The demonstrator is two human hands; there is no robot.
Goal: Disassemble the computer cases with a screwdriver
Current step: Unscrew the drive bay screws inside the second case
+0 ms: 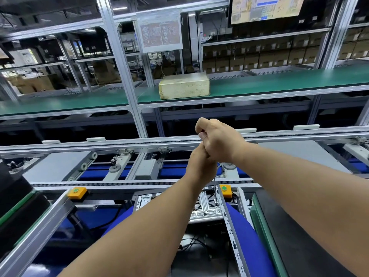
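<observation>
Screwdriver (214, 189) is gripped high by both stacked hands, right hand (216, 139) above left hand (201, 165); tip is set in open computer case (205, 208) below, between the forearms. Stiff sheet-metal chassis, sharp edges likely; best held by outer frame.

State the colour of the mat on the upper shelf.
Green mat, seen in the head view.

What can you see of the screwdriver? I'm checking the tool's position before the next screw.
Only the thin, silvery metal shaft of the screwdriver shows, standing nearly upright below the stacked hands. Its handle is hidden inside the right hand and left hand, which grip it. The tip reaches down onto the open grey metal computer case; the exact contact point is too small to tell.
</observation>
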